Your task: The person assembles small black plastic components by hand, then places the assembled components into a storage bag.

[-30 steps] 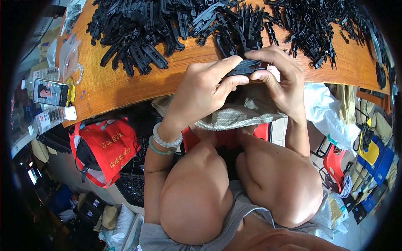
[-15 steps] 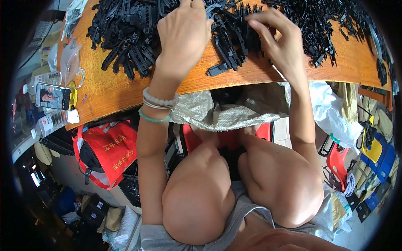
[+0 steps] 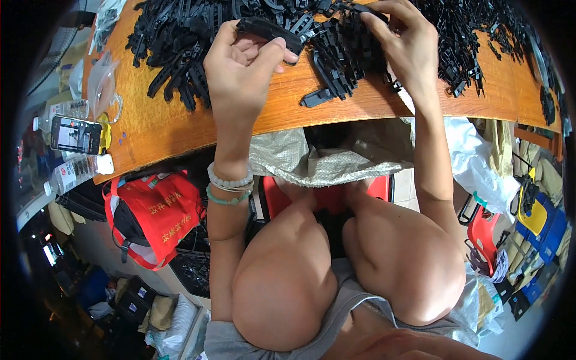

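Observation:
My left hand (image 3: 237,75) is turned palm up, its thumb and fingers closed on a long black plastic part (image 3: 271,32) above the table. To the right, my right hand (image 3: 411,54) has thumb and forefinger pinched near a thin black plastic piece (image 3: 354,8), which seems to be between the fingertips. Beneath and between the hands lies a heap of similar black parts (image 3: 336,63). Larger black parts (image 3: 180,45) are piled left of my left hand. A spread of smaller black pieces (image 3: 459,42) lies beyond my right hand.
The wooden table (image 3: 162,132) has a woven sack (image 3: 330,171) hanging below its front edge. At the left edge are a phone (image 3: 76,134), plastic bottles (image 3: 75,174) and a clear bag (image 3: 103,84). A red bag (image 3: 159,213) stands below; a white plastic bag (image 3: 477,159) hangs right.
My left hand has drawn back from the heap and turned palm up, now showing a long black part in its grip. My right hand has shifted slightly, fingertips closer to a thin black piece.

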Demonstrator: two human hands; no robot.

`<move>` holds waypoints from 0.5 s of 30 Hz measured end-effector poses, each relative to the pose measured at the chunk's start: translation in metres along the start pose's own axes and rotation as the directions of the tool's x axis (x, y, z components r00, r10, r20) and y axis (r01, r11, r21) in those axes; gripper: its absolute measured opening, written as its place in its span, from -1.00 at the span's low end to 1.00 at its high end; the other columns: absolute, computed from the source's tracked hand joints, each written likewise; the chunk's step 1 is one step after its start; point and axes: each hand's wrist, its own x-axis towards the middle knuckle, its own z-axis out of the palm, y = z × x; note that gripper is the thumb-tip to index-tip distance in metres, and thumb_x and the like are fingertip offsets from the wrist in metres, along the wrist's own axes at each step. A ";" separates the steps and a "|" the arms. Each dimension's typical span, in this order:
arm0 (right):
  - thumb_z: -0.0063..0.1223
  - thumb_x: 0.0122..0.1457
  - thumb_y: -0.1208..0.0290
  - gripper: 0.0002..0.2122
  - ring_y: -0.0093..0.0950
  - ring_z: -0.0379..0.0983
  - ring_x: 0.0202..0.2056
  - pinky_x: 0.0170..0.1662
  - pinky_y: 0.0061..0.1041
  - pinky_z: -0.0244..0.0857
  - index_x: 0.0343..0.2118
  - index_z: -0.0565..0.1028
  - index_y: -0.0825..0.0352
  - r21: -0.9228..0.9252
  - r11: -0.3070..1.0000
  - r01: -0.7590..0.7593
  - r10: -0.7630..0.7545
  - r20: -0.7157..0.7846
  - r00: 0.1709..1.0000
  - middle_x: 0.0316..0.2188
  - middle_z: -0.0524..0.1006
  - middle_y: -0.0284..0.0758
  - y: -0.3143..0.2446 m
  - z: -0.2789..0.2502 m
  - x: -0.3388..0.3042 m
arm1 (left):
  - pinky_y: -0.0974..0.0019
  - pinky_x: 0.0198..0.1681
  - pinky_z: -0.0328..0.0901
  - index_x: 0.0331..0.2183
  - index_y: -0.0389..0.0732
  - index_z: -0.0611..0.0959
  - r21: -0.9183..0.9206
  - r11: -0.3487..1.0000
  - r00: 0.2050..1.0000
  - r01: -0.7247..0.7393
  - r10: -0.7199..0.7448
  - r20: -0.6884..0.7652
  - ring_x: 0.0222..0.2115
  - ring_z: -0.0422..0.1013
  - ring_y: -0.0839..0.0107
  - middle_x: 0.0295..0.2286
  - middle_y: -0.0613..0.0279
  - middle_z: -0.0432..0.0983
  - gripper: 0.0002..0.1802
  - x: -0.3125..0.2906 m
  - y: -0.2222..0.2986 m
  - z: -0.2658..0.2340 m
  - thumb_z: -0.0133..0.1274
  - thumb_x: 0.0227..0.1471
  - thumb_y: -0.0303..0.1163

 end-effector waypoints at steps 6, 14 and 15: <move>0.03 0.06 0.68 -0.50 -0.66 0.36 -0.41 -0.39 -0.73 0.34 0.09 0.24 0.26 0.610 0.722 -0.327 0.193 0.277 0.941 -0.39 0.37 -0.42 -0.022 -0.011 -0.028 | 0.25 -0.16 0.40 -0.37 -0.41 0.43 -0.289 0.942 0.985 0.169 -0.168 0.028 -0.32 0.48 0.17 -0.29 -0.15 0.44 -0.92 -0.011 0.000 0.019 -0.10 0.01 -0.62; 0.14 -0.09 0.61 -0.77 -0.52 0.36 -0.36 -0.27 -0.57 0.24 -0.29 0.52 0.37 0.177 0.962 0.209 -0.243 0.204 0.948 -0.43 0.50 -0.34 -0.011 -0.014 -0.033 | 0.39 -0.34 0.45 -0.37 -0.40 0.41 -0.334 0.911 0.970 0.243 -0.228 0.087 -0.44 0.52 0.30 -0.45 -0.01 0.46 -0.90 -0.016 0.003 0.039 -0.08 0.07 -0.54; 0.16 -0.10 0.64 -0.74 -0.66 0.33 -0.34 -0.23 -0.64 0.23 -0.26 0.50 0.40 0.127 0.977 0.170 -0.198 0.254 0.947 -0.38 0.49 -0.40 -0.010 -0.017 -0.035 | 0.39 -0.34 0.45 -0.37 -0.40 0.41 -0.334 0.911 0.970 0.243 -0.227 0.088 -0.44 0.52 0.30 -0.45 -0.01 0.46 -0.90 -0.017 0.005 0.039 -0.08 0.07 -0.54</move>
